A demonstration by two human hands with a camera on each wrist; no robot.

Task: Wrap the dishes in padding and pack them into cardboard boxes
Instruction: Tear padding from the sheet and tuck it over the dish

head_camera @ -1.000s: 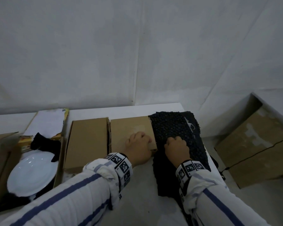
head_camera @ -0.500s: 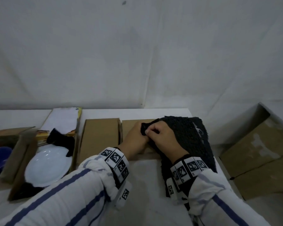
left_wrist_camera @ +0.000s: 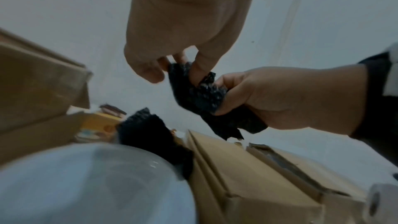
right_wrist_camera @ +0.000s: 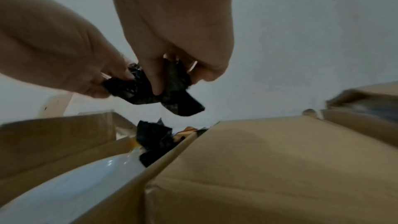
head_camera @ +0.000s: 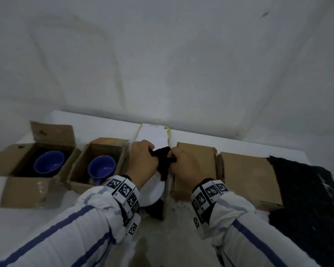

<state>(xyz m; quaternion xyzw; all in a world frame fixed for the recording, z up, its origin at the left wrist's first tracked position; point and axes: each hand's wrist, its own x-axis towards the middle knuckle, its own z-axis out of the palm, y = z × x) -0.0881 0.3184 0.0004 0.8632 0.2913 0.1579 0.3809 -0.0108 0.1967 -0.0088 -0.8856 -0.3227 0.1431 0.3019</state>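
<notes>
Padding (head_camera: 163, 158) scrap is pinched between left hand (head_camera: 142, 160) and right hand (head_camera: 185, 166), held above the plate (head_camera: 153, 191). Plate lies in an open box (head_camera: 165, 197), closed box (head_camera: 196, 170) touching its right wall. Both wrists are raised, fingers curled downward.

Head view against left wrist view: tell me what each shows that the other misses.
Only the head view shows two blue bowls in open cardboard boxes, and the large black padding sheet at the table's right end. Only the left wrist view shows the fingertips pinching from underneath. Both show the left hand and right hand gripping one small black padding piece above the white plate.
</notes>
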